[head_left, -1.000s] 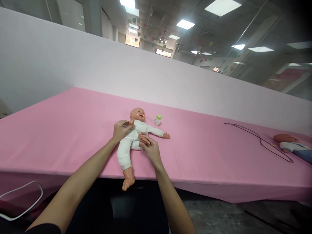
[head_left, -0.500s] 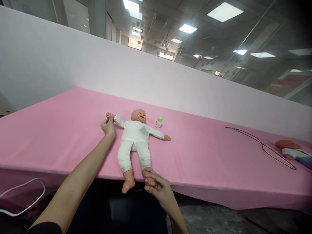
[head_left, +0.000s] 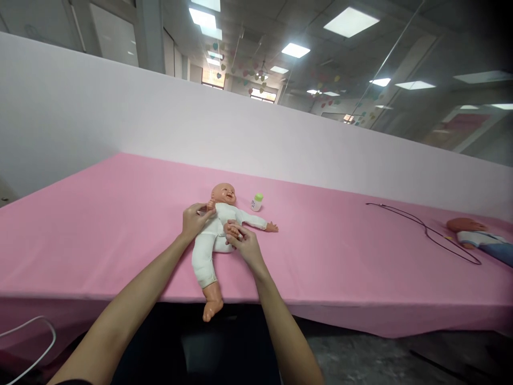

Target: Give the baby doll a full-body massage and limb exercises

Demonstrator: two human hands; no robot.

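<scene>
Left hand (head_left: 195,220): clamped on the doll's (head_left: 220,216) folded arm (head_left: 211,205)
Right hand (head_left: 245,245): seemingly clamped on its raised foot (head_left: 231,230), partly hidden
Bottle (head_left: 257,202): on the surface (head_left: 340,251) near the doll

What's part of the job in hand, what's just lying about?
In hand:
- doll in white: left hand on its hand, right hand on its foot
- pink-covered table beneath

Seemingly just lying about:
- green-capped bottle
- black cord
- second doll, far right
- white cable
</scene>
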